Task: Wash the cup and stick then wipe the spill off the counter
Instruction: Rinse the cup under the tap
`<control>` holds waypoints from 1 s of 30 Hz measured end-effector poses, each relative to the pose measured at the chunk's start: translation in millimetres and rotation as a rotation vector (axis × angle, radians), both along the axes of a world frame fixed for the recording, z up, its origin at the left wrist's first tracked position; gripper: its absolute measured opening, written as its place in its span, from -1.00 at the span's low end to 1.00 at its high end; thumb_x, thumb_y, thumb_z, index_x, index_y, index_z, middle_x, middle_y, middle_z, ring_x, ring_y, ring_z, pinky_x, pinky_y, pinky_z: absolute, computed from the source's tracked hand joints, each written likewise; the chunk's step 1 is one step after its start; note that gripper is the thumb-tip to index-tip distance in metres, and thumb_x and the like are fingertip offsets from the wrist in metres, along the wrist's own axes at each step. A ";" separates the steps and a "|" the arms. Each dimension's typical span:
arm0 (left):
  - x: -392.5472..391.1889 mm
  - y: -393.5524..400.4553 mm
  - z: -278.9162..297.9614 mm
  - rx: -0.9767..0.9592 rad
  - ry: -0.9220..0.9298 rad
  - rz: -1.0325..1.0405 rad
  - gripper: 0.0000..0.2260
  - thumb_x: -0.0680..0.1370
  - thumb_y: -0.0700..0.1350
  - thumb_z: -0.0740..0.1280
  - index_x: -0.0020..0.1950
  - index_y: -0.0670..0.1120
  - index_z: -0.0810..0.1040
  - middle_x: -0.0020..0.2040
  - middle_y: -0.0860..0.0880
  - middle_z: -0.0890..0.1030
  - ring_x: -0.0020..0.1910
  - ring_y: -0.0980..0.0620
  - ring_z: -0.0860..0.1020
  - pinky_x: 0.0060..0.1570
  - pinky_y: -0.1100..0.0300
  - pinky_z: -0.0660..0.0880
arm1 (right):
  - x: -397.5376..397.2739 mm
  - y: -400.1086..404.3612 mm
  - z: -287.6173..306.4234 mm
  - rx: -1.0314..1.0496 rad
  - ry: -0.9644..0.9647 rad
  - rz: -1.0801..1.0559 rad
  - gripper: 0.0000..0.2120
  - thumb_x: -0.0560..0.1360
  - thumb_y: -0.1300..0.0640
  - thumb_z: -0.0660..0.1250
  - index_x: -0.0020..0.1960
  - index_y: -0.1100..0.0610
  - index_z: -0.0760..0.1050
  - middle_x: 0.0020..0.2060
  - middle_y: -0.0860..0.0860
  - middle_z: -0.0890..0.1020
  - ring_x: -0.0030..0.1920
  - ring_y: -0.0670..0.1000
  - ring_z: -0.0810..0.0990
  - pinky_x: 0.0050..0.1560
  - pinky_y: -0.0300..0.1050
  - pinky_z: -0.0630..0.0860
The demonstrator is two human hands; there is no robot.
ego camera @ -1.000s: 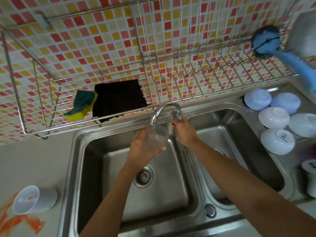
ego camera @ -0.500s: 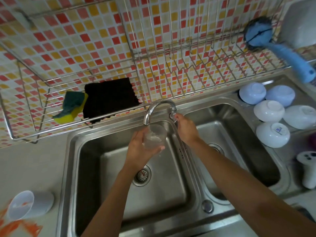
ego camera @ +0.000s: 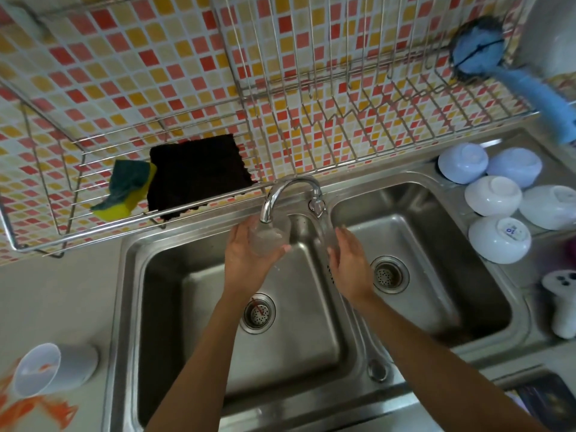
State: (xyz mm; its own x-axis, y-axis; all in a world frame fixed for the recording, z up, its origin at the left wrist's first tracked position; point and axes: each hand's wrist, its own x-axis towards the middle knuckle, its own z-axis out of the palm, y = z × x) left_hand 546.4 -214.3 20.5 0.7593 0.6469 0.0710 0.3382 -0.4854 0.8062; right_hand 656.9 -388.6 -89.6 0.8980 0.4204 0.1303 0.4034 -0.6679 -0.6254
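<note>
My left hand (ego camera: 246,257) grips a clear cup (ego camera: 269,236) right under the spout of the faucet (ego camera: 282,191), above the left basin of the steel sink (ego camera: 193,304). My right hand (ego camera: 350,263) hovers with its fingers apart beside the cup, over the divider between the basins, holding nothing. A white cup (ego camera: 53,372) lies on its side on the counter at the lower left, with an orange spill (ego camera: 34,410) below it. I see no stick.
A wire rack (ego camera: 78,219) on the tiled wall holds a green-yellow sponge (ego camera: 127,188) and a dark cloth (ego camera: 196,173). Several upturned white bowls (ego camera: 498,238) sit right of the sink. A blue brush (ego camera: 511,70) hangs at the upper right, a white object (ego camera: 562,300) at the right edge.
My right hand has left the faucet handle and dropped down to beside the cup, fingers spread. My left hand keeps the cup under the spout.
</note>
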 end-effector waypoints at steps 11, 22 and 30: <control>2.2 -11.0 -3.9 -0.008 -0.004 0.010 -0.32 0.22 0.11 0.58 0.28 0.01 0.48 0.13 0.09 0.49 0.08 0.08 0.51 0.12 0.20 0.48 | -50.0 -29.4 -53.3 -0.310 -0.095 0.080 -0.51 0.60 0.15 0.08 0.50 0.27 0.23 0.47 0.21 0.31 0.51 0.16 0.20 0.51 0.09 0.02; 2.0 -15.5 -9.7 0.009 -0.010 -0.031 -0.28 0.24 0.07 0.61 0.33 0.06 0.42 0.14 0.17 0.45 0.17 0.05 0.50 0.21 0.06 0.50 | -52.1 -25.4 -49.9 -0.324 -0.116 0.099 -0.36 0.42 0.36 0.41 0.45 0.34 0.29 0.42 0.27 0.37 0.46 0.22 0.29 0.48 0.06 0.20; -5.5 -17.5 -20.6 0.043 -0.039 -0.030 -0.26 0.24 0.02 0.62 0.35 0.08 0.39 0.15 0.14 0.45 0.09 0.10 0.50 0.12 0.17 0.50 | -52.2 -25.3 -50.5 -0.322 -0.143 0.104 -0.35 0.41 0.39 0.40 0.46 0.35 0.27 0.43 0.27 0.36 0.48 0.20 0.26 0.49 0.03 0.15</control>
State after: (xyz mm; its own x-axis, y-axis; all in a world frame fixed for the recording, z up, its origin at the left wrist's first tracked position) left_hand 540.9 -231.8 -0.1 0.7745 0.6195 0.1281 0.2918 -0.5295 0.7965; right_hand 604.7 -413.9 -140.0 0.8306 0.5482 0.0976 0.5475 -0.7722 -0.3224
